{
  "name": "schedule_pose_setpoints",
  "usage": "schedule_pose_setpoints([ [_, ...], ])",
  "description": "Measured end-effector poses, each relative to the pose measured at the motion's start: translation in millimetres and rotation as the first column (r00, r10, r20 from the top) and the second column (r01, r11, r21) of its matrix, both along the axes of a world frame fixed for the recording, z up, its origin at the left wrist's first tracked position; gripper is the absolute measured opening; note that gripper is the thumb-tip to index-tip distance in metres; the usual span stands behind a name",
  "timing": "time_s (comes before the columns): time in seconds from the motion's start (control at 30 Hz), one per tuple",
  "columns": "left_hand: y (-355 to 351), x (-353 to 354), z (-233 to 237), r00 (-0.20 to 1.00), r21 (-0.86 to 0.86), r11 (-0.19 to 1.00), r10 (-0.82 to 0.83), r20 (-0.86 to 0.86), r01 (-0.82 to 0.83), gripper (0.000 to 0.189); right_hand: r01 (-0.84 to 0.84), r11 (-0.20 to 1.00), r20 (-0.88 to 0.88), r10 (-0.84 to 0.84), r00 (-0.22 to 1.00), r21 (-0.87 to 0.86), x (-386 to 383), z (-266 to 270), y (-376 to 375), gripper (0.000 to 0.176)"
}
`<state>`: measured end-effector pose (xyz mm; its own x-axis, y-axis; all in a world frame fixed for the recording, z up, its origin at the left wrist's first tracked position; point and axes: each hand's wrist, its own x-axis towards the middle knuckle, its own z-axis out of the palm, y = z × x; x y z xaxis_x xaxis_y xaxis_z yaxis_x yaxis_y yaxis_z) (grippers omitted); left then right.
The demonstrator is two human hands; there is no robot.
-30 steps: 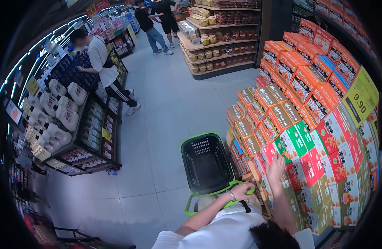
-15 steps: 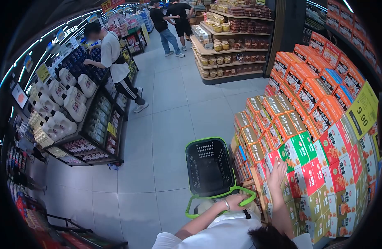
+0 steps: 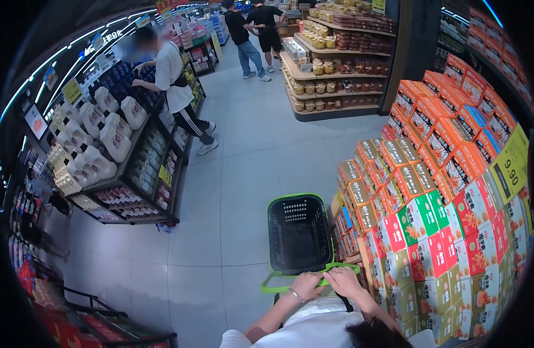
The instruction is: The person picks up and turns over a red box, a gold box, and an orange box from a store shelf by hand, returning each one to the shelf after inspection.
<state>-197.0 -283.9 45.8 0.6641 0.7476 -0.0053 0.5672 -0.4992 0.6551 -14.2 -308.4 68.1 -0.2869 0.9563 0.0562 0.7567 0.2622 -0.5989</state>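
Two hands close around the green handle (image 3: 274,288) of a black shopping basket (image 3: 296,216): the left hand (image 3: 306,285) and the right hand (image 3: 343,282) sit side by side, fingers wrapped over the bar. The basket stands on the tiled floor (image 3: 220,243) right in front of the person, just beside a tall stack of boxes (image 3: 429,220) on the right. It looks empty, so it should be light, and its perforated plastic walls seem stiff. The handle looks like the natural place to grip, since the rim sits lower and farther away.
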Motion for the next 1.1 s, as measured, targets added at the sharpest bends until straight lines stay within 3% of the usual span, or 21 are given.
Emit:
schedule_pose_setpoints([
  [0.07,-0.5,-5.4,5.8,1.000,0.014,1.000,0.007,0.018,-0.007,0.031,-0.002,0.999,0.053,-0.001,0.999,0.046,-3.2,-1.5,-1.0,0.035],
  [0.13,-0.9,-11.9,12.1,0.997,0.021,1.000,0.009,-0.078,-0.007,0.031,-0.004,0.999,0.191,-0.003,0.982,0.039,-1.0,-5.8,0.3,0.036],
  [0.27,-9.4,-41.7,-24.5,0.975,0.070,0.996,0.076,-0.208,-0.063,0.028,0.047,0.998,0.234,-0.057,0.971,0.048,-1.2,-7.1,0.5,0.034],
  [0.37,-13.5,-67.4,-22.4,0.939,-0.030,0.986,0.145,-0.311,-0.162,0.028,0.077,0.987,0.205,-0.105,0.973,0.140,-3.1,-3.5,-0.8,0.031],
  [0.43,-18.2,-74.3,-25.5,0.941,-0.021,0.986,0.154,-0.303,-0.168,0.028,0.043,0.945,0.191,-0.110,0.975,0.324,-6.8,-2.0,-2.0,0.029],
  [0.57,-30.9,-71.7,-28.1,0.946,-0.055,0.990,0.107,-0.305,-0.129,0.026,-0.046,0.893,0.262,-0.081,0.962,0.448,-9.4,2.3,-10.5,0.027],
  [0.63,-39.3,-66.8,-31.6,0.945,-0.060,0.990,0.104,-0.311,-0.129,0.028,0.006,0.956,0.187,-0.063,0.980,0.293,-4.1,-12.1,-22.3,0.031],
  [0.67,-43.9,-64.3,-32.6,0.944,-0.063,0.990,0.099,-0.314,-0.124,0.029,0.000,0.955,0.186,-0.058,0.981,0.298,-0.2,-19.0,-27.7,0.031],
  [0.73,-53.9,-59.2,-27.4,0.938,-0.089,0.988,0.091,-0.335,-0.128,0.030,-0.006,0.998,0.265,0.024,0.964,-0.070,7.9,-25.3,-38.7,0.043],
  [0.83,-70.9,-50.4,-23.5,0.927,-0.151,0.981,0.055,-0.370,-0.119,0.031,-0.006,0.992,0.332,0.048,0.942,-0.126,16.3,-28.5,-60.0,0.055],
  [1.1,-152.6,-34.0,-38.7,0.878,-0.265,0.962,-0.070,-0.474,-0.067,0.028,-0.018,0.957,0.288,0.106,0.952,-0.291,33.3,-67.2,-142.3,0.061],
])
